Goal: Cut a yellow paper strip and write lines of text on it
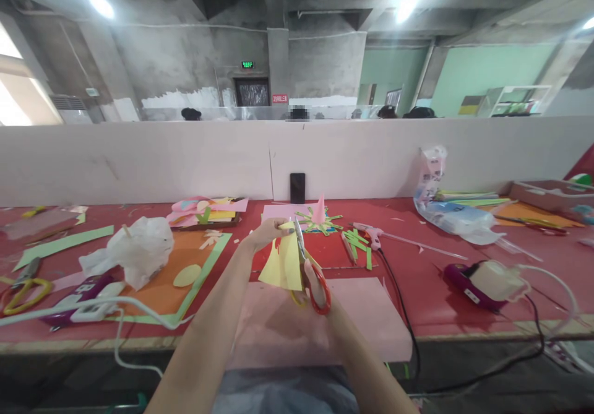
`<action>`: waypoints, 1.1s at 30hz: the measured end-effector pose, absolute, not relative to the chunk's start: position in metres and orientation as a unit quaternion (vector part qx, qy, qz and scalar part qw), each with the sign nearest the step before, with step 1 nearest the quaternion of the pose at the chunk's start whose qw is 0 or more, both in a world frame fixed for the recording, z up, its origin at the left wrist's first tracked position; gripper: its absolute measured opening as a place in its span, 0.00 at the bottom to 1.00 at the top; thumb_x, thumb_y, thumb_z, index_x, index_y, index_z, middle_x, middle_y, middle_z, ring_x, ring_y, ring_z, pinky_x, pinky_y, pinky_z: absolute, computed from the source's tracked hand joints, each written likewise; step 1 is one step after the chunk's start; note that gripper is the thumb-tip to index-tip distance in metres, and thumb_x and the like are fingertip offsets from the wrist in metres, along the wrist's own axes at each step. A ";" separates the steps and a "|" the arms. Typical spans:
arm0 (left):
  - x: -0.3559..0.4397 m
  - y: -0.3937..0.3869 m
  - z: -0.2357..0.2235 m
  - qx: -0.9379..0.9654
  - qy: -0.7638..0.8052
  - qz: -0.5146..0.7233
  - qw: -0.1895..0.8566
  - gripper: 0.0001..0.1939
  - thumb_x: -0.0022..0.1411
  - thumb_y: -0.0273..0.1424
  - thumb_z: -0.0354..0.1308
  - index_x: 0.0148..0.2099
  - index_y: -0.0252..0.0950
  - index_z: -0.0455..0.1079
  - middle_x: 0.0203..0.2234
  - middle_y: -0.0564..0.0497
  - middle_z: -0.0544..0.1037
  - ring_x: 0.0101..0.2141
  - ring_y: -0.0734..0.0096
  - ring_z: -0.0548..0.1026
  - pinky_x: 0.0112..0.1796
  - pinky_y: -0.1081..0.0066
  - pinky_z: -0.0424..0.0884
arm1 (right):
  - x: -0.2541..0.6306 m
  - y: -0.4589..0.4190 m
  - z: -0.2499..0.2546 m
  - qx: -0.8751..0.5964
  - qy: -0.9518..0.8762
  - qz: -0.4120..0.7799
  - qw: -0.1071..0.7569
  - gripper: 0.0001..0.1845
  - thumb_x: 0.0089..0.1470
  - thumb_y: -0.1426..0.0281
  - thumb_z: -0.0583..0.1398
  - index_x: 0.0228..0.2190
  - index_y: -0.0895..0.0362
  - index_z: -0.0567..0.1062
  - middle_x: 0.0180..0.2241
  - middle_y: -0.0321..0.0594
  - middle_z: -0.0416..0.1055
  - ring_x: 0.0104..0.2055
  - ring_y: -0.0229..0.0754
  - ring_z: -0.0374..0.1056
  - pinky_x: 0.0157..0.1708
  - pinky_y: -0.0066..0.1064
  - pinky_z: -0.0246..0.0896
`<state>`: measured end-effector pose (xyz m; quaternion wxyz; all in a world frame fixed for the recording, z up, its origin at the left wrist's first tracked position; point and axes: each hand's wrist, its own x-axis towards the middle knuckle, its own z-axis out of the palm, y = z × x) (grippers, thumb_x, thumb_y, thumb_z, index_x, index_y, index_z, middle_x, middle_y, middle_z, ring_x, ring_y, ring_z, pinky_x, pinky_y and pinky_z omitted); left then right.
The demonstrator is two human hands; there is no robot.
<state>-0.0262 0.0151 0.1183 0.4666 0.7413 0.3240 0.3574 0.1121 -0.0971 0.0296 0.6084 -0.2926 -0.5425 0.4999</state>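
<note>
My left hand (270,232) pinches the upper edge of a sheet of yellow paper (282,262), which hangs down over the table. In my right hand (316,287) is a pair of scissors (321,296) with red and yellow handles. Their blades point up and away from me, along the right side of the yellow paper. How far the blades are apart I cannot make out. Beyond my hands stands a pink paper cone (320,211) amid a star of green strips (333,224). Pink paper (362,315) covers the table edge beneath my arms.
A pink glue gun (372,235) lies right of the green strips (356,239), its black cord trailing off the edge. Purple power strips (468,290) sit on both sides. A phone (297,188) leans on the white partition (208,160). Another pair of scissors (28,287) lies far left.
</note>
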 end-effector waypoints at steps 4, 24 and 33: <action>-0.027 0.015 0.119 0.748 0.303 0.358 0.470 0.17 0.45 0.42 0.64 0.30 0.32 0.69 0.24 0.54 0.70 0.28 0.74 0.69 0.32 0.73 0.64 | 0.114 -0.101 0.034 -0.285 -0.548 0.530 0.581 0.30 0.57 0.50 0.46 0.12 0.54 0.60 0.08 0.31 0.54 0.09 0.30 0.49 0.10 0.23 0.45; -0.029 0.023 0.111 0.751 0.288 0.353 0.478 0.15 0.49 0.40 0.62 0.29 0.33 0.66 0.22 0.57 0.65 0.24 0.78 0.63 0.27 0.76 0.60 | 0.113 -0.100 0.030 -0.274 -0.538 0.537 0.589 0.27 0.57 0.51 0.46 0.16 0.54 0.61 0.08 0.28 0.52 0.08 0.29 0.46 0.09 0.23 0.44; -0.028 0.021 0.112 0.749 0.291 0.359 0.475 0.16 0.47 0.41 0.62 0.28 0.33 0.65 0.21 0.57 0.65 0.24 0.78 0.64 0.28 0.75 0.60 | 0.111 -0.101 0.034 -0.274 -0.528 0.550 0.586 0.28 0.55 0.48 0.47 0.16 0.55 0.61 0.07 0.27 0.51 0.07 0.29 0.46 0.07 0.22 0.42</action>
